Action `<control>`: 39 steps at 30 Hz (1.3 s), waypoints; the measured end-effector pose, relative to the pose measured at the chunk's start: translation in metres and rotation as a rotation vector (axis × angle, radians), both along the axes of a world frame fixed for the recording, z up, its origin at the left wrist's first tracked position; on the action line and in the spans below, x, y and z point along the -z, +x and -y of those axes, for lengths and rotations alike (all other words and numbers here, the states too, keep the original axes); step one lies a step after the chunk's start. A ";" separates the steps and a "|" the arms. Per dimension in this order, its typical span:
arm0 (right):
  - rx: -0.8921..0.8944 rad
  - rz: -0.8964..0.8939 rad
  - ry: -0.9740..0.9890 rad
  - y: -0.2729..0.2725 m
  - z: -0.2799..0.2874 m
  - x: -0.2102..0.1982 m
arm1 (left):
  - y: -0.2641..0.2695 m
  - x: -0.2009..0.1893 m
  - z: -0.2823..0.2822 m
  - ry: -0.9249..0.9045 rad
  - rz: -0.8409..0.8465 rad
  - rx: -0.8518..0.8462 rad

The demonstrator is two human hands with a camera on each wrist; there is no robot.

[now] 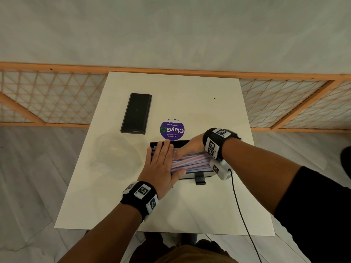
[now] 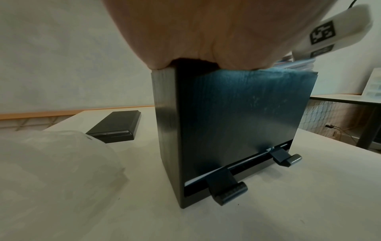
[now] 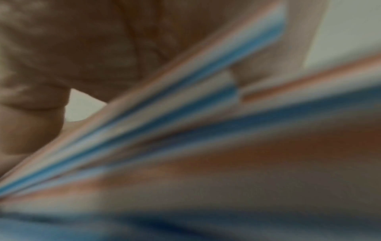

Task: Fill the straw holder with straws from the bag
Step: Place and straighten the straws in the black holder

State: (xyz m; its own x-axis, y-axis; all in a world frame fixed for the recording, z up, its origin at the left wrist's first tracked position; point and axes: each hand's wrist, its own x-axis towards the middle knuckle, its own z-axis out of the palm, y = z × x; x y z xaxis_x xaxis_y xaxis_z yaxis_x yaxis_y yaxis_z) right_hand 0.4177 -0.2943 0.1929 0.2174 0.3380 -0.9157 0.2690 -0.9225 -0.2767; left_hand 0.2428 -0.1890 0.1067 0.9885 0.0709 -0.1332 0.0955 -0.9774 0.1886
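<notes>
The black straw holder stands near the middle of the white table, heaped with pink, blue and white striped straws. My left hand lies flat, fingers straight, pressing on the left end of the straws and the holder's top. Reaching in from the right, my right hand curls its fingers over the straws, which blur close to the right wrist camera. The clear plastic bag lies crumpled left of the holder.
A black rectangular lid lies at the back left. A round purple sticker sits just behind the holder. A black cable runs from my right wrist over the front table edge. An orange lattice screen stands behind the table.
</notes>
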 end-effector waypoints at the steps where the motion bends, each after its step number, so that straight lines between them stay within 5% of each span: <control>1: -0.039 0.013 -0.018 0.002 -0.001 0.003 | 0.000 0.000 0.000 0.000 0.000 -0.001; 6: -0.227 0.041 0.060 0.006 0.003 -0.003 | 0.000 0.000 -0.001 -0.027 0.003 -0.011; 11: -0.345 0.273 0.189 0.000 0.012 -0.018 | 0.000 -0.001 -0.005 -0.147 0.057 -0.035; 19: -0.316 0.553 0.359 0.001 0.038 -0.046 | -0.002 -0.021 -0.012 -0.235 0.076 -0.105; 23: -0.290 0.634 0.335 0.002 0.066 -0.053 | 0.007 -0.038 -0.016 -0.165 0.084 -0.089; 32: -0.408 0.545 0.206 -0.036 0.080 -0.006 | 0.041 -0.053 -0.007 0.111 -0.223 -0.070; 39: -0.288 0.522 0.308 -0.033 0.092 -0.003 | 0.034 -0.061 0.003 -0.298 -0.176 -0.240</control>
